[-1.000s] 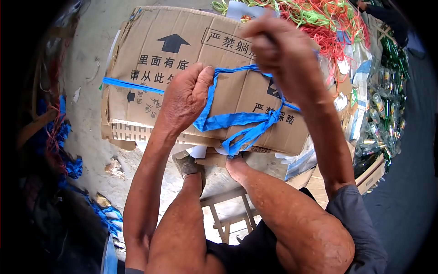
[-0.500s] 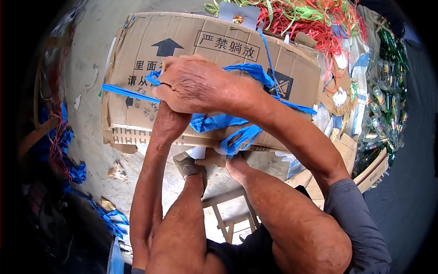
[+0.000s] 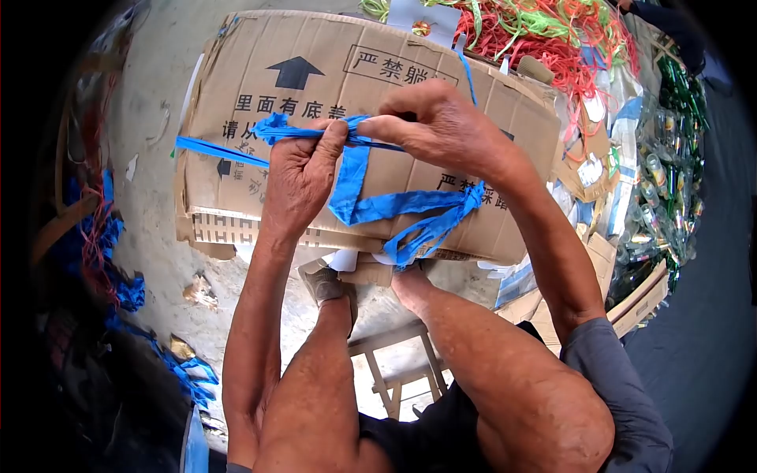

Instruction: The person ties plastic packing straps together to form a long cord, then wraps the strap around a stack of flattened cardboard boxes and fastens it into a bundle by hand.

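Strap (image 3: 386,207) on cardboard (image 3: 410,167), bottles (image 3: 656,189) right

The left hand (image 3: 303,181) grips a blue strap (image 3: 386,206) over the cardboard (image 3: 412,175); the right hand (image 3: 445,130) touches it. A knot (image 3: 473,197) lies toward the near right corner, red-and-green strips (image 3: 544,39) beyond the far right one.

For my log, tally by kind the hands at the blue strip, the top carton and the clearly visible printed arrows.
Hands at the blue strip: 2 (left hand, right hand)
Top carton: 1
Printed arrows: 2 (large arrow, small arrow)
Total: 5
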### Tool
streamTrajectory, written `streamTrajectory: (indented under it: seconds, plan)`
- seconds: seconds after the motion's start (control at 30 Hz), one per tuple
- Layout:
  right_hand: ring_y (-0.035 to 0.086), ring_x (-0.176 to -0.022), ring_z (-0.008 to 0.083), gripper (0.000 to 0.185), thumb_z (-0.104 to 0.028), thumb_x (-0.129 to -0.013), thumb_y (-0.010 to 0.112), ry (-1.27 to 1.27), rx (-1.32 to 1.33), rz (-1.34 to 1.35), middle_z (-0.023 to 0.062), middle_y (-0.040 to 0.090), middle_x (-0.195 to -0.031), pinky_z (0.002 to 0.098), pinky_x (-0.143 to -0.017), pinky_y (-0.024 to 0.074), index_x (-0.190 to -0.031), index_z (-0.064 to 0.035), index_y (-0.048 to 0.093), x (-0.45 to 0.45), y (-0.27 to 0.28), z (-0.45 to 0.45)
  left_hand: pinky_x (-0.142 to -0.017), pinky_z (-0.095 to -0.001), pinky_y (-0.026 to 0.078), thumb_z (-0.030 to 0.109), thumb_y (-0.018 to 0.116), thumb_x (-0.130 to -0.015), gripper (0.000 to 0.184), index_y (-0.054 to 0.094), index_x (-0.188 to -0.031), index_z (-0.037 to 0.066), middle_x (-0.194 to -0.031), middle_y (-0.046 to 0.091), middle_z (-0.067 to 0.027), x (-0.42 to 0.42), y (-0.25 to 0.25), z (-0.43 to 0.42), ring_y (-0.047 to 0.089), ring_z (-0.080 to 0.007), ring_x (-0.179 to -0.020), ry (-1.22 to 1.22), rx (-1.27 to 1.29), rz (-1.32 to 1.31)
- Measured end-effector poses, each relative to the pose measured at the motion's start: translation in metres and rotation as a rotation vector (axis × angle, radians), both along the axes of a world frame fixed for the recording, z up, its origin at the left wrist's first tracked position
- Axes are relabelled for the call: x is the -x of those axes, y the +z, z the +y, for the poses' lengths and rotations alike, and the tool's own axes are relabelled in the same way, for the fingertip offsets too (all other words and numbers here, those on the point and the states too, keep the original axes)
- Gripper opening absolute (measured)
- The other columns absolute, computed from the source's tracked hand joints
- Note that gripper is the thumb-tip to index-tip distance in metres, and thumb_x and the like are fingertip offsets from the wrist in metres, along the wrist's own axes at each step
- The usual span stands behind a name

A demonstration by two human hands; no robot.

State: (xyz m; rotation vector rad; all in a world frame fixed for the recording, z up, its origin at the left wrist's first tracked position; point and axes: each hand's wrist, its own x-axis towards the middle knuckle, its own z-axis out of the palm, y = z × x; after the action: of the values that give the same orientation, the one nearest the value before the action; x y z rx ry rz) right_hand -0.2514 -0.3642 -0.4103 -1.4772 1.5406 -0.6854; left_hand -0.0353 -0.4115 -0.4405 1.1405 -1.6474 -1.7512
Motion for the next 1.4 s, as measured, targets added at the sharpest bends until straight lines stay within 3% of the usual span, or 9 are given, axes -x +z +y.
streamTrajectory:
  seconds: [0.17,0.27,0.57,0.87,0.97,1.0,1.1,1.23,1.4]
  plan:
    - [0.049,-0.055,0.0101,0.031,-0.026,-0.096,0.07,-0.115,0.03,-0.149,0.0074,0.053,-0.056,0.0345,-0.052,0.0417,-0.084,0.0022,0.075,-0.016,0.02,0.007,-0.056,-0.021,0.034,0.034,0.064,-0.107,0.04,0.075,-0.09,0.0,-0.072,0.062,0.0051,-0.006,-0.012,-0.013,0.048,-0.0016,-0.064,-0.143,-0.092,0.033]
    - [0.048,-0.063,0.0066,0.027,-0.021,-0.101,0.062,-0.121,-0.146,-0.309,0.0002,0.054,-0.064,0.0296,-0.056,0.04,-0.09,0.0011,0.072,-0.036,0.034,0.022,-0.062,-0.0201,0.043,0.031,0.068,-0.105,0.035,0.077,-0.089,0.002,-0.075,0.066,0.0024,-0.014,-0.006,-0.035,0.054,-0.0031,-0.067,-0.261,-0.258,-0.015]
    - [0.051,-0.065,0.0145,0.029,-0.019,-0.1,0.056,-0.275,-0.408,-0.518,0.0069,0.052,-0.065,0.0355,-0.06,0.0446,-0.085,0.005,0.061,-0.062,-0.024,0.054,-0.05,-0.0222,0.03,0.027,0.069,-0.104,0.029,0.078,-0.09,0.003,-0.066,0.066,-0.0002,-0.011,0.018,-0.035,0.043,-0.0025,-0.054,-0.274,-0.239,-0.031]
    - [0.068,-0.072,0.0329,0.021,-0.019,-0.098,0.064,-0.117,0.14,0.182,0.0167,0.07,-0.079,0.0401,-0.069,0.0525,-0.097,0.0014,0.07,-0.036,-0.005,0.083,-0.054,-0.0227,0.04,0.024,0.072,-0.101,0.021,0.081,-0.111,0.008,-0.087,0.081,-0.0059,-0.006,0.021,-0.026,0.058,-0.0028,-0.06,-0.259,0.101,0.035]
    - [0.067,-0.069,0.0293,0.02,-0.017,-0.097,0.065,-0.138,-0.102,0.002,0.0144,0.069,-0.076,0.0379,-0.068,0.0526,-0.1,0.0024,0.07,-0.005,0.035,0.076,-0.063,-0.0231,0.049,0.021,0.073,-0.1,0.021,0.079,-0.115,0.007,-0.089,0.081,-0.0071,-0.005,0.019,-0.018,0.069,-0.0074,-0.073,-0.19,0.182,0.073]
    - [0.066,-0.077,0.0126,0.021,-0.017,-0.102,0.065,-0.216,-0.21,-0.093,0.0041,0.07,-0.082,0.0286,-0.07,0.0528,-0.106,0.0021,0.072,0.002,0.039,0.073,-0.075,-0.0243,0.055,0.019,0.073,-0.099,0.021,0.079,-0.116,0.007,-0.094,0.081,-0.0082,-0.006,0.02,-0.016,0.074,-0.0111,-0.086,-0.186,0.154,0.069]
    - [0.065,-0.078,0.0121,0.024,-0.02,-0.104,0.064,-0.361,-0.023,-0.037,0.0034,0.069,-0.085,0.0275,-0.07,0.0517,-0.106,0.0025,0.072,0.0,0.034,0.053,-0.08,-0.0255,0.057,0.018,0.074,-0.099,0.02,0.079,-0.114,0.007,-0.097,0.081,-0.0074,-0.007,0.018,-0.013,0.074,-0.0115,-0.087,-0.16,0.187,0.088]
    - [0.057,-0.08,0.0143,0.038,-0.034,-0.106,0.06,-0.206,-0.158,-0.153,0.0116,0.063,-0.079,0.0331,-0.072,0.0487,-0.105,0.0019,0.073,-0.015,0.006,0.026,-0.071,-0.0233,0.054,0.016,0.074,-0.098,0.018,0.08,-0.112,0.007,-0.093,0.079,-0.0037,-0.007,0.026,-0.007,0.069,-0.0081,-0.078,-0.139,0.271,0.028]
    - [0.06,-0.079,0.0098,0.041,-0.033,-0.107,0.058,-0.311,-0.137,-0.564,0.0026,0.065,-0.08,0.0255,-0.074,0.0494,-0.089,0.0,0.075,-0.035,-0.007,0.001,-0.065,-0.0232,0.052,0.012,0.075,-0.098,0.016,0.081,-0.111,0.005,-0.086,0.078,-0.0022,-0.004,0.027,-0.003,0.063,-0.005,-0.073,-0.115,0.285,0.054]
